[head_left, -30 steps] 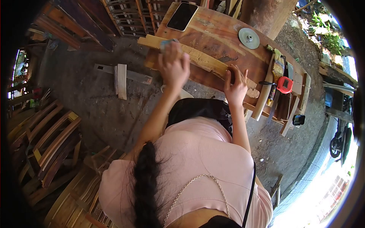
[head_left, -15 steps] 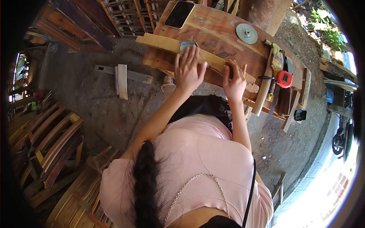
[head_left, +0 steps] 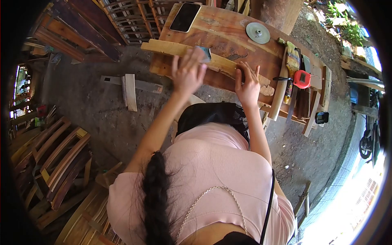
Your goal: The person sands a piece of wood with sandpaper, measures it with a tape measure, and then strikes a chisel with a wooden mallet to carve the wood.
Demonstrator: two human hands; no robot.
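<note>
A long, slightly curved wooden piece (head_left: 222, 65) lies along the near side of a wooden table, its right end rough and chipped. My left hand (head_left: 188, 73), smeared by motion, is over its left half. A curled blue-grey sheet of sandpaper (head_left: 205, 54) is pressed under the fingertips, its right edge lifted off the wood. Nearer the right end, my right hand (head_left: 248, 85) holds the wooden piece, fingers over the top and thumb at the near edge.
On the table (head_left: 228, 30) lie a phone (head_left: 185, 17), a round disc (head_left: 258, 32), a paintbrush (head_left: 292, 57) and a red tape measure (head_left: 302, 79). Wood strips (head_left: 130, 92) lie on the floor at left. Curved wooden parts (head_left: 61, 157) are stacked at lower left.
My left hand has slid left and nearer my body along the wood, and the sandpaper's edge has curled up. My right hand stays at the same part of the wood.
</note>
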